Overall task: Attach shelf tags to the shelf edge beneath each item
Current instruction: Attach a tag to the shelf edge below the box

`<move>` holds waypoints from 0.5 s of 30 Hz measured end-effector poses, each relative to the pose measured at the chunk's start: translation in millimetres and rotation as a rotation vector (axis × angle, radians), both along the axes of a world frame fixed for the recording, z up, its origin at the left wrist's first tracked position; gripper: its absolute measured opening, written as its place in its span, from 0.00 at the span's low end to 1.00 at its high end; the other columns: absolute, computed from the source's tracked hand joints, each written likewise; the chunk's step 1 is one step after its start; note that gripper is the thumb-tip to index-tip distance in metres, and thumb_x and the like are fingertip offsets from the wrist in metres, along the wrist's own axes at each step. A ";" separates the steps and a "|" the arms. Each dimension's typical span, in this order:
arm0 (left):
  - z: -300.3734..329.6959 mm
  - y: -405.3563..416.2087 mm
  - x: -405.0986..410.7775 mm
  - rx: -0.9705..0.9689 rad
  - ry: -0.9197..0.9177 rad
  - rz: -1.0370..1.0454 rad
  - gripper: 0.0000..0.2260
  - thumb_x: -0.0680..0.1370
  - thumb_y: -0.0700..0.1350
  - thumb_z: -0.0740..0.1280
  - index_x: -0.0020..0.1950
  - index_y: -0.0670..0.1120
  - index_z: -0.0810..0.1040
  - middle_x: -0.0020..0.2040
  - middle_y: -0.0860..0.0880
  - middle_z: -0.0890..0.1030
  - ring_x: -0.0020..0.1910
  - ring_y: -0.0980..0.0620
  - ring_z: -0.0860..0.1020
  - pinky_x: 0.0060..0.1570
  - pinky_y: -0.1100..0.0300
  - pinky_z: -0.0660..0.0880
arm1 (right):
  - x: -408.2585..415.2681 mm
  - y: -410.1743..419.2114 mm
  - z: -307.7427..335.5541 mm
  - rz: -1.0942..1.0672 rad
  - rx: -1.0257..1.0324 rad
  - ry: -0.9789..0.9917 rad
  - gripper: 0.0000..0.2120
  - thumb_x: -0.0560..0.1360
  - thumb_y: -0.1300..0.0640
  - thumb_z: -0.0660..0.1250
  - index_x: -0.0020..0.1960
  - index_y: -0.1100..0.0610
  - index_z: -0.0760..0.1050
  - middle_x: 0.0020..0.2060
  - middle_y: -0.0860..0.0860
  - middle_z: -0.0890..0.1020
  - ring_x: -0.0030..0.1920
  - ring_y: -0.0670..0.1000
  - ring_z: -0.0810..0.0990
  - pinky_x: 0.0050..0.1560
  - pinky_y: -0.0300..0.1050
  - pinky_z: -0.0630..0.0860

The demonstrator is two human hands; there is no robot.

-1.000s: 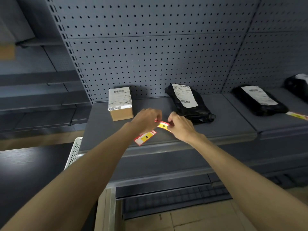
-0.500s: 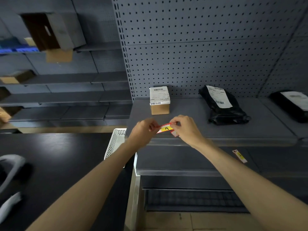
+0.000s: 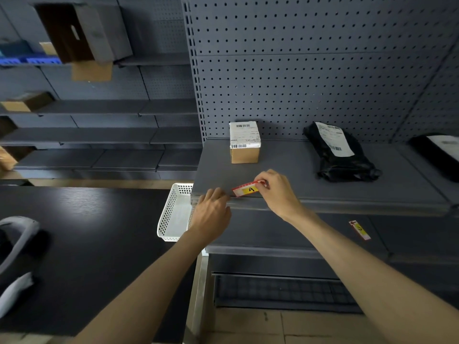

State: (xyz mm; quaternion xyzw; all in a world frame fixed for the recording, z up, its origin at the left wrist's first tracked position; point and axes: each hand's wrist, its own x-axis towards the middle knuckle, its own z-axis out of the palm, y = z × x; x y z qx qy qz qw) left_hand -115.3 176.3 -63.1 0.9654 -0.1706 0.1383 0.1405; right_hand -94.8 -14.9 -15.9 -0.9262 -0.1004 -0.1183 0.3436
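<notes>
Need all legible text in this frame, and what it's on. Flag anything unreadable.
"A": handwritten on the yellow patch of the red shelf tag held in the right hand.
Second tag on the lower shelf: a dark mark on yellow, too blurred to read.
Cardboard box label: barcodes and print, too small to read.
Black mailer bag label: barcode and print, unreadable.
Far-right bag label: blurred.

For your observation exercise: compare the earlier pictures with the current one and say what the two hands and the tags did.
The left hand let go of tag A and dropped to the shelf edge. The right hand alone now pinches the tag, lowered toward that edge. The cardboard box and black parcel stayed put.
</notes>
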 end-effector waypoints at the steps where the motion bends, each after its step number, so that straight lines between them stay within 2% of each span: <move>1: 0.3 -0.6 -0.1 0.004 -0.004 0.002 0.13 0.77 0.43 0.64 0.62 0.44 0.77 0.59 0.48 0.77 0.57 0.47 0.75 0.58 0.51 0.74 | 0.6 1.2 -0.9 0.001 -0.003 0.003 0.06 0.78 0.62 0.64 0.50 0.60 0.80 0.45 0.53 0.79 0.43 0.49 0.77 0.46 0.46 0.77; 7: -1.5 0.5 -2.2 0.007 -0.014 -0.014 0.13 0.78 0.42 0.62 0.62 0.45 0.75 0.58 0.48 0.78 0.55 0.48 0.75 0.55 0.54 0.74 | 2.6 10.0 -5.9 -0.011 -0.016 0.017 0.06 0.78 0.61 0.65 0.51 0.60 0.79 0.48 0.54 0.79 0.46 0.49 0.78 0.46 0.43 0.78; 11: -3.2 1.2 -4.1 -0.015 -0.005 -0.018 0.12 0.78 0.43 0.63 0.61 0.46 0.78 0.61 0.50 0.78 0.58 0.50 0.76 0.59 0.55 0.73 | 5.6 13.4 -9.5 -0.012 -0.030 0.022 0.06 0.78 0.61 0.65 0.52 0.60 0.79 0.49 0.54 0.79 0.45 0.48 0.77 0.42 0.36 0.73; 15: -5.8 4.7 -8.0 -0.040 -0.007 -0.017 0.12 0.78 0.44 0.64 0.60 0.47 0.79 0.61 0.51 0.78 0.59 0.51 0.76 0.61 0.54 0.72 | 7.8 19.3 -12.8 -0.001 -0.068 0.016 0.07 0.79 0.61 0.64 0.52 0.60 0.80 0.48 0.55 0.79 0.44 0.50 0.78 0.43 0.42 0.75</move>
